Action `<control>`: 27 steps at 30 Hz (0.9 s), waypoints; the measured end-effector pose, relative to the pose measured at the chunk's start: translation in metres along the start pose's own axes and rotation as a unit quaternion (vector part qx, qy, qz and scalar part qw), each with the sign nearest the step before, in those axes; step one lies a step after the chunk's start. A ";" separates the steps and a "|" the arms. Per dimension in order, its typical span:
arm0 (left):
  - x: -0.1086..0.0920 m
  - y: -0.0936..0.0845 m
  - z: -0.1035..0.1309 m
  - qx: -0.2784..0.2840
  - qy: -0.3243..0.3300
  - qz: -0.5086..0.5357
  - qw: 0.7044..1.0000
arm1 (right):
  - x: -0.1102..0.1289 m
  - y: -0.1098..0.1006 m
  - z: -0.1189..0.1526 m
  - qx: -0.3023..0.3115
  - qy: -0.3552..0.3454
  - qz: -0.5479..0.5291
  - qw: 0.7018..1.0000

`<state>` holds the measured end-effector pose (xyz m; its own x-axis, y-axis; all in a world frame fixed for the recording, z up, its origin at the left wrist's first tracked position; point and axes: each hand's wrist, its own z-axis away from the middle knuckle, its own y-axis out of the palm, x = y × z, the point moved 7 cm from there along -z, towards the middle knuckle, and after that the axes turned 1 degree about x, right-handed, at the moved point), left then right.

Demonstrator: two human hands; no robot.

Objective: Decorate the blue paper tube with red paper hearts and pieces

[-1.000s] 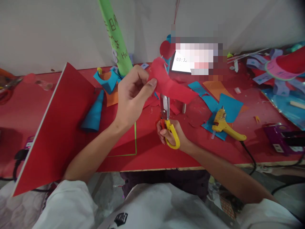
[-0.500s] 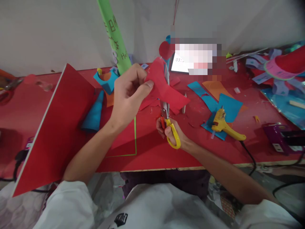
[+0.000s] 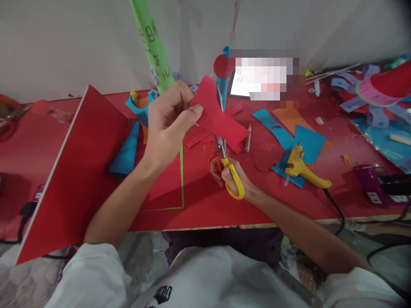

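Note:
Between thumb and fingers, my left hand [image 3: 170, 124] pinches a piece of red paper [image 3: 215, 112] with a curved edge, held up above the table. My right hand [image 3: 233, 173] is wrapped round the handles of a pair of scissors [image 3: 236, 184], one loop yellow and the other red. The blades point away from me and pass behind the red paper; one tip shows along its curved edge. How far the blades are apart is partly hidden by the paper. Red paper scraps [image 3: 201, 137] lie on the table below.
A yellow glue gun [image 3: 303, 169] rests on blue paper pieces [image 3: 311, 141] at right, its cord over the table edge. A red board [image 3: 80, 171] leans at left beside a blue paper roll [image 3: 126, 149]. A lit screen [image 3: 240, 85] and green paper tube [image 3: 154, 47] stand behind.
My left hand has shifted slightly left with the red paper, and the paper has turned a little against the blades. My right hand and the scissors have barely moved.

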<state>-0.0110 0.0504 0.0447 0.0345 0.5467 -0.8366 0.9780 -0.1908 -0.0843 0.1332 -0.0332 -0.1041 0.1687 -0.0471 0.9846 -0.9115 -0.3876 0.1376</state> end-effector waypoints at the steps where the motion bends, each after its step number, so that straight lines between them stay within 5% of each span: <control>1: 0.000 0.000 0.000 -0.001 -0.001 -0.003 1.000 | 0.000 0.000 0.000 0.003 0.000 -0.007 1.000; 17: 0.007 -0.012 -0.007 -0.003 0.008 0.010 1.000 | -0.003 0.002 0.002 0.034 0.006 -0.021 0.999; 27: 0.006 -0.004 -0.006 0.023 0.007 -0.024 0.999 | -0.005 0.000 0.003 0.032 0.002 -0.018 0.999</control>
<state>-0.0137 0.0594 0.0428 -0.0086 0.5679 -0.8230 0.9683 -0.2008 -0.1487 0.1332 -0.0357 -0.1089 0.1988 -0.0276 0.9797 -0.8793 -0.4464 0.1659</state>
